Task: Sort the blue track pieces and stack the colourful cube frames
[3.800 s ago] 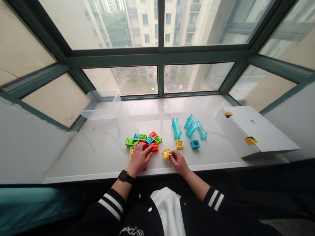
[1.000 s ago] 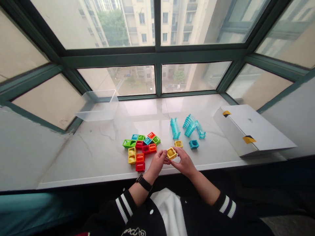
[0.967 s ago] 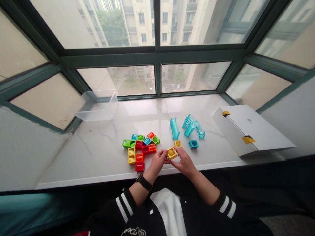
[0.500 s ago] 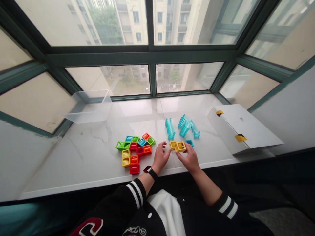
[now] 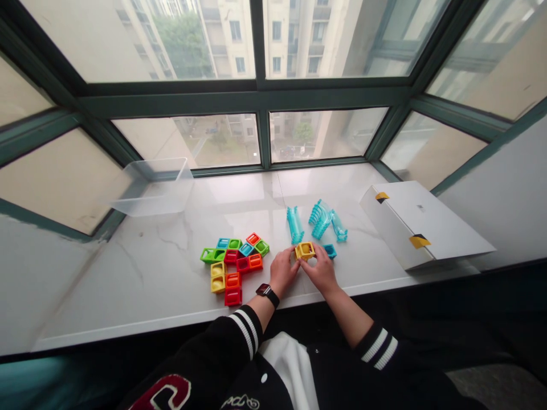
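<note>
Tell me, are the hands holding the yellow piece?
Yes, held: the left hand and right hand both press against the yellow plastic piece from either side.

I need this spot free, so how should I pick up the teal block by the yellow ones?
Come from above and the right, and pinch the right wall of the teal block, with one of the fingers inside its open square and one outside. That side looks free, while the yellow blocks and your right hand crowd its left and near sides.
</note>
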Demonstrator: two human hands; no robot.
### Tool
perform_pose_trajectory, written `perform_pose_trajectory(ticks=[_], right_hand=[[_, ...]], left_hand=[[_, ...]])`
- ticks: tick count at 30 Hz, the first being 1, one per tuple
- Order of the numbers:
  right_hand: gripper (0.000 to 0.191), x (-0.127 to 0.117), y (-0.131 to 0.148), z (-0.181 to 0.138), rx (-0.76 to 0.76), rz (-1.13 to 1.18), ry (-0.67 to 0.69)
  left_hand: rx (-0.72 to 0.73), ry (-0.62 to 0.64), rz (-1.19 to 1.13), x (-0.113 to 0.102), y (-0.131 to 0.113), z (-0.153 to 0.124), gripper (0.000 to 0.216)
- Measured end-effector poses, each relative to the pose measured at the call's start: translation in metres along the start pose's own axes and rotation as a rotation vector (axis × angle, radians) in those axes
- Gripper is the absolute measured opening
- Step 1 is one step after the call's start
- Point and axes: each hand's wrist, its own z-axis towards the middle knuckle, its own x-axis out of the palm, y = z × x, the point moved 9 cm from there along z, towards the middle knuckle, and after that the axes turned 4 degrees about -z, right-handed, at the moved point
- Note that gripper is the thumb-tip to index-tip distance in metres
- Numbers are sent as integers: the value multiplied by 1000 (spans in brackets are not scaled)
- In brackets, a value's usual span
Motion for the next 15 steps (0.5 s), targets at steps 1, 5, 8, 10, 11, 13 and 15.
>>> perform_pose_trajectory(ticks=[1, 5, 8, 10, 11, 13, 15], right_hand=[[60, 3, -2, 0, 5, -2, 5], [62, 10, -10, 0, 34, 4, 19], [62, 12, -12, 0, 35, -5, 24], [61, 14, -11, -1, 24, -14, 31], [61, 15, -11, -1, 17, -18, 33], [61, 16, -11, -1, 9, -20, 33], [62, 16, -11, -1, 6, -14, 32]], left_hand=[[-2, 3, -3, 0, 0, 0, 45], [-15, 4, -9, 1, 3, 0, 44], [-18, 3, -5, 3, 4, -1, 42], [-15, 3, -4, 3, 5, -1, 42], [-12, 3, -5, 3, 5, -1, 42], [-8, 1, -7, 4, 5, -1, 41], [-8, 0, -6, 4, 5, -1, 41]])
